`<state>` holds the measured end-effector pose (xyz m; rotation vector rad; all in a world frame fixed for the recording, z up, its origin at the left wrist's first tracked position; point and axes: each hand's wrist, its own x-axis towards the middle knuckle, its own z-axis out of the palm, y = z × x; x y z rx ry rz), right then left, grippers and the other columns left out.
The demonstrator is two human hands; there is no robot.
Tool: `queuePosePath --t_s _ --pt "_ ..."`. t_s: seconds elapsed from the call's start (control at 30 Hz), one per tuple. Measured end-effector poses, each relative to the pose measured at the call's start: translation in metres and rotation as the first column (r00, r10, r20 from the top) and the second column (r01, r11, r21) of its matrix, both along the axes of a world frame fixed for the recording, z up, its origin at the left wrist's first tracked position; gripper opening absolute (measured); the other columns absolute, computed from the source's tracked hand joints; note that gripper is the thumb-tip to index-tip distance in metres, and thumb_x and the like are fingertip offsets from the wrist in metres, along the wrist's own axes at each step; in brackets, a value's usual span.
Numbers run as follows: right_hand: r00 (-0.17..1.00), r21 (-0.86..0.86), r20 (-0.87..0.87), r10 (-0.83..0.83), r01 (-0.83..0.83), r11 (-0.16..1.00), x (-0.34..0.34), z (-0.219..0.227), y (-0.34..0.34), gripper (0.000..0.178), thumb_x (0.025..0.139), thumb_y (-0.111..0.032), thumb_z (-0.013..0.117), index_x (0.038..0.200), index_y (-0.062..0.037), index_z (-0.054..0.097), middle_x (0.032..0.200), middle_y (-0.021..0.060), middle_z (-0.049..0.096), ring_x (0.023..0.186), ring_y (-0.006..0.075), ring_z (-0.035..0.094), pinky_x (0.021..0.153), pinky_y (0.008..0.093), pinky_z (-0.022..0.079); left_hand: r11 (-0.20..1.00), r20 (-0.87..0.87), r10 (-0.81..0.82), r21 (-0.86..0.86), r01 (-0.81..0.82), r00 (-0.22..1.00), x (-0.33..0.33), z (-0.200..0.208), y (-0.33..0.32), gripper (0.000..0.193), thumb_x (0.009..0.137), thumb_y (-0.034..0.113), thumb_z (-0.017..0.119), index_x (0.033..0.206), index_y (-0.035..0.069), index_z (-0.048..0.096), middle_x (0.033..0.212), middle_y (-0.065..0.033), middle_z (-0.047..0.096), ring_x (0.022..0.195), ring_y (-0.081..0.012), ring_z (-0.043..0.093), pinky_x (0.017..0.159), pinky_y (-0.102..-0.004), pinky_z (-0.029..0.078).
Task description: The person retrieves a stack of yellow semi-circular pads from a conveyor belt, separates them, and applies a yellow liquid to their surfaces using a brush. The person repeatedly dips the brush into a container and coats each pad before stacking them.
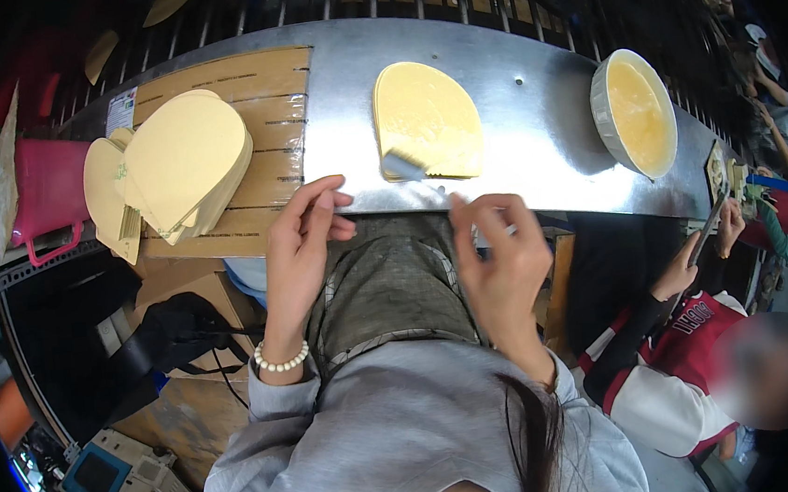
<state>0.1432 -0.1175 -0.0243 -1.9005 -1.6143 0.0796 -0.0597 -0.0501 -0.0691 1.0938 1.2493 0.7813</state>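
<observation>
A stack of pale yellow rounded sheets (430, 116) lies on the metal table in front of me, its top glossy with wet-looking smears. My right hand (507, 255) is closed on a small brush (403, 165), blurred by motion, whose flat greyish head is over the stack's near left edge. My left hand (304, 230) is at the table's front edge, left of the stack. Its fingers are curved and apart, with nothing in them. On the cardboard to the left rests a thicker pile of similar yellow teardrop-shaped sheets (185, 156).
A white bowl (602, 106) of yellowish liquid stands at the right of the metal table (536, 154). Flattened cardboard (275, 116) covers its left part, near a pink container (51, 187). At the lower right a person (684, 352) holds a long tool.
</observation>
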Motion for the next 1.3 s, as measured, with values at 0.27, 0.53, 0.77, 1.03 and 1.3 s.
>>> queuePosePath --t_s 0.27,0.53,0.77,1.03,1.3 --pt "0.999 -0.019 -0.047 -0.027 0.026 0.999 -0.010 -0.006 -0.003 0.021 0.080 -0.001 0.080 0.099 -0.0111 0.079 0.090 0.0024 0.067 0.063 0.0193 0.059 0.055 0.0342 0.046 1.000 0.014 -0.001 0.031 0.001 1.000 -0.023 0.004 -0.016 0.034 0.108 0.003 0.048 0.140 0.000 0.057 0.110 -0.0086 0.067 0.084 -0.0120 0.068 0.078 -0.0250 0.057" --pt "1.000 -0.013 0.015 0.020 -0.019 1.000 -0.017 -0.004 0.005 0.021 0.081 -0.002 0.079 0.099 -0.0131 0.080 0.090 0.0011 0.066 0.071 0.0190 0.062 0.055 0.0331 0.046 0.996 -0.016 0.020 0.087 -0.019 1.000 -0.020 0.001 -0.018 0.048 0.098 -0.010 0.046 0.145 -0.001 0.041 0.117 -0.0137 0.062 0.091 -0.0159 0.068 0.082 -0.0276 0.058" --pt "0.830 0.005 -0.544 -0.123 0.150 0.989 0.008 0.014 -0.001 0.028 0.091 0.001 0.074 0.119 -0.0006 0.071 0.086 -0.0054 0.060 0.068 -0.0008 0.045 0.054 0.0176 0.029 0.874 -0.202 -0.116 0.444 0.197 0.972 0.004 0.010 0.002 0.094 0.080 0.004 0.079 0.155 0.002 0.023 0.147 -0.0235 0.042 0.140 -0.0356 0.044 0.117 -0.0483 0.038" --pt "0.697 -0.038 -0.702 -0.147 0.168 0.985 0.036 -0.007 -0.011 0.051 0.088 0.005 0.075 0.136 -0.0039 0.060 0.099 -0.0056 0.052 0.058 -0.0032 0.031 0.051 0.0174 0.026 0.419 -0.843 -0.226 0.368 0.830 0.488 0.058 0.040 0.080 0.131 0.059 0.023 0.098 0.164 0.019 0.019 0.162 -0.0228 0.035 0.154 -0.0514 0.023 0.124 -0.0669 0.016" --pt "0.628 -0.051 -0.766 -0.140 0.159 0.986 0.039 -0.022 -0.009 0.051 0.086 0.007 0.073 0.135 -0.0053 0.062 0.101 -0.0044 0.051 0.060 -0.0014 0.033 0.052 0.0187 0.029 0.465 -0.730 -0.391 0.369 0.804 0.561 0.048 0.073 0.093 0.129 0.055 0.016 0.098 0.162 0.015 0.027 0.157 -0.0192 0.042 0.146 -0.0423 0.040 0.122 -0.0537 0.032"
